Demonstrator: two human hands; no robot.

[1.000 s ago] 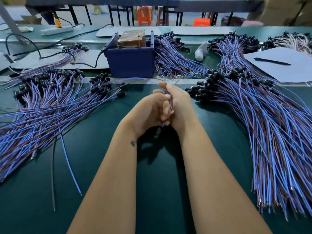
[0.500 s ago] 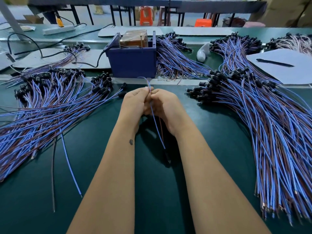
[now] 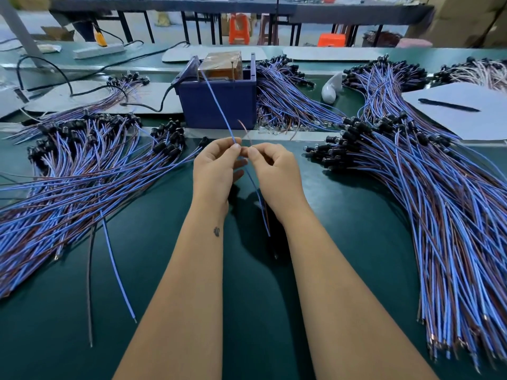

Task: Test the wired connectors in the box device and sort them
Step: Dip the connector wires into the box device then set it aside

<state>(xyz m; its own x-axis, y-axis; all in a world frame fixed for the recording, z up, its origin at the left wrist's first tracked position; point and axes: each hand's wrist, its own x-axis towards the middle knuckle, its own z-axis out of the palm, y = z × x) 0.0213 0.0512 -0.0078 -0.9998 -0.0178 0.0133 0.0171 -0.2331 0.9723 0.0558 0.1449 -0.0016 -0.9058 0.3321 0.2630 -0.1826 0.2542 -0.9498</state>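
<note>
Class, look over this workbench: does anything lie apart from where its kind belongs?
Yes. Two loose wires, one blue and one dark, lie alone on the mat, outside the left bundle, and no connector shows on them.

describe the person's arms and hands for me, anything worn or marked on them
Both forearms are bare, with no sleeves in view. The left hand and right hand wear no gloves, rings or watch. A small dark tattoo sits on the left forearm near the wrist.
</note>
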